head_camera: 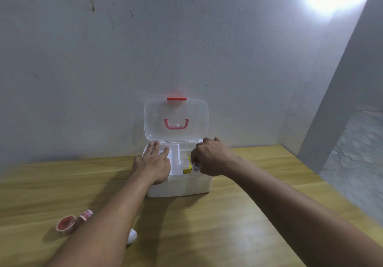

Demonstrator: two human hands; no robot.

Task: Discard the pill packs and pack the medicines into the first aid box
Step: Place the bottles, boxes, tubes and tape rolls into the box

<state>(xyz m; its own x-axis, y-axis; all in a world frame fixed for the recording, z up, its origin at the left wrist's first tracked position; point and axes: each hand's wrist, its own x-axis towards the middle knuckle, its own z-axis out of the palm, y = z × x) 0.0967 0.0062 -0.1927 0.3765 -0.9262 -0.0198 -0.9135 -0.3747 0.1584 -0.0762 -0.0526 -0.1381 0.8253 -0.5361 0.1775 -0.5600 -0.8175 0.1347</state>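
Observation:
A white first aid box stands on the wooden table by the wall. Its clear lid, with a pink handle and a red latch, stands open against the wall. My left hand lies flat with straight fingers on the box's left rim and inner tray. My right hand is over the right side of the box, its fingers curled round a small white item that is mostly hidden. A yellow pack lies inside the box beneath it.
Two pink-red tape rolls lie at the table's front left. Beside my left forearm sits a small white item, partly hidden. The wall runs close behind the box. The table's right edge drops to a grey floor.

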